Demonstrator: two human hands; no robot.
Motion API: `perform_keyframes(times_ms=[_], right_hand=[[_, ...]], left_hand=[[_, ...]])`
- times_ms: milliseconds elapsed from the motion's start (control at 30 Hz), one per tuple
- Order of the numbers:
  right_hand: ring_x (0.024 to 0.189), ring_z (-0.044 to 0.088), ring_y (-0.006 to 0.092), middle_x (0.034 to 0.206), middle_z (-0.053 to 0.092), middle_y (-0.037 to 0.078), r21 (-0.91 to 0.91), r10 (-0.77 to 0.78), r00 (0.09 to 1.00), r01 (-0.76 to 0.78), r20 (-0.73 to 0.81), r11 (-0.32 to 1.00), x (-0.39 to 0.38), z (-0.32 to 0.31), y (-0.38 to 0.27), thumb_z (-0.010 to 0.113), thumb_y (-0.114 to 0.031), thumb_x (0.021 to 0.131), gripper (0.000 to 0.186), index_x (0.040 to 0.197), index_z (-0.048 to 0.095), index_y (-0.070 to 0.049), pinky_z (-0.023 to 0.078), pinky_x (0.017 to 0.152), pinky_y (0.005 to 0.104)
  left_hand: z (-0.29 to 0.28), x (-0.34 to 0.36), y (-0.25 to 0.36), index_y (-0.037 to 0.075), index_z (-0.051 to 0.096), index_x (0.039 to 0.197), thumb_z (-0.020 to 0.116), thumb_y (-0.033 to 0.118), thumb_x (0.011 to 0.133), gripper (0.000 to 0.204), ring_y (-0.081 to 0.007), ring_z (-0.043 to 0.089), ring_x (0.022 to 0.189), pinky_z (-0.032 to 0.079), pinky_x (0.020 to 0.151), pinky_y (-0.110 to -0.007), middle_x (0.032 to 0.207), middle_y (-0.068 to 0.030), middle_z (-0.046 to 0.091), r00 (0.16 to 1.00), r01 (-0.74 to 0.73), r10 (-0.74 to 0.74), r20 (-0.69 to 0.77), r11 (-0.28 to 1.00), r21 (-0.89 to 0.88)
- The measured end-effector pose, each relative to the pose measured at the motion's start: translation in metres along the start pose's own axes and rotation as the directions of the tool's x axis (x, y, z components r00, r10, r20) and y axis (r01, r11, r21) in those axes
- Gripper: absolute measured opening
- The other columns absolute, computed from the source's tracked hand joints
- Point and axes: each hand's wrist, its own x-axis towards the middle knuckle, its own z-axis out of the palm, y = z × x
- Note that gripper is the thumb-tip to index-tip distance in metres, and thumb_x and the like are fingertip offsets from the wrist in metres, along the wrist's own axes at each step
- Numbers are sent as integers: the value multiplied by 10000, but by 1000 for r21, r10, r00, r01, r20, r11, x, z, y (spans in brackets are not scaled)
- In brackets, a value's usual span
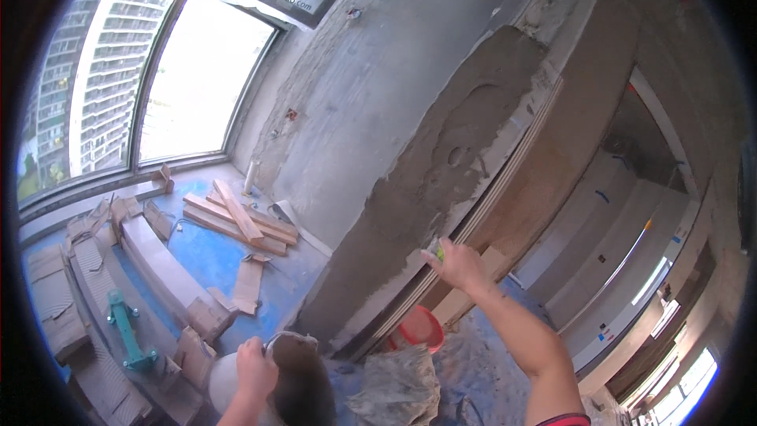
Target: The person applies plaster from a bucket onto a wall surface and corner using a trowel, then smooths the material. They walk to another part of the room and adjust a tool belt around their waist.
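Note:
My right hand (459, 266) is at the long edge of the plastered wall, its fingers closed on a small bright green item (440, 253) that is mostly hidden, so its kind does not show. Beside it run pale, narrow trim strips (505, 176). Grey, wet-looking plaster (430, 170) covers the wall strip left of that hand. Low in the view, my left hand (257, 371) is closed at the top of a bucket (306, 383) with a pale outside and a dark side. A thin wire handle appears to run from its fingers along the rim.
A red basin (422, 328) and crumpled sheeting (398, 390) lie below the wall edge. On the blue-covered floor to the left are wooden boards (236, 217), long cardboard-wrapped pieces (162, 260) and a teal metal stand (126, 331). Large windows (205, 75) stand beyond.

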Motion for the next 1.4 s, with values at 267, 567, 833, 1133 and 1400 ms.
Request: perform_keyframes(times_ms=[267, 567, 833, 1133, 1400], right_hand=[[909, 625, 450, 893, 651, 279, 143, 71, 950, -28, -305, 989, 50, -106, 51, 475, -630, 883, 651, 1001, 612, -4, 496, 777, 512], [932, 622, 447, 927, 666, 259, 182, 176, 791, -84, -586, 980, 54, -155, 115, 510, -636, 868, 676, 1045, 635, 4, 479, 781, 489], [689, 638, 224, 775, 670, 126, 628, 267, 930, -53, -251, 776, -29, -37, 107, 589, -556, 866, 567, 936, 633, 5, 492, 694, 370], [790, 630, 375, 846, 653, 215, 269, -121, 960, 50, 254, 962, -90, 173, -57, 553, -571, 862, 574, 882, 609, 0, 484, 707, 487], [900, 639, 380, 960, 664, 217, 295, -64, 899, -74, 433, 953, -86, 234, -61, 610, -524, 822, 533, 992, 617, -19, 503, 790, 464]], left_hand=[[-7, 3, -13, -3, 497, 775, 628, 5, 752, 132, -404, 511, 835, 403, 731, -479, 826, -197, 554, 999, 42, -42, -19, 998, 38], [-28, 7, -27, -9, 484, 796, 611, 28, 787, 132, -437, 508, 845, 401, 748, -505, 830, -239, 550, 1000, 4, -3, -29, 999, 41], [-25, 15, -19, -13, 486, 815, 599, 49, 809, 129, -449, 519, 870, 413, 764, -506, 845, -252, 563, 995, 93, -94, 29, 995, 36], [-8, 2, -5, -24, 491, 809, 600, 44, 809, 129, -437, 535, 875, 422, 766, -497, 853, -236, 575, 995, 84, -88, 39, 992, 90], [-19, -3, -6, -23, 492, 819, 595, 49, 823, 126, -444, 532, 888, 421, 776, -501, 865, -248, 575, 987, 157, -160, 21, 984, 84]])
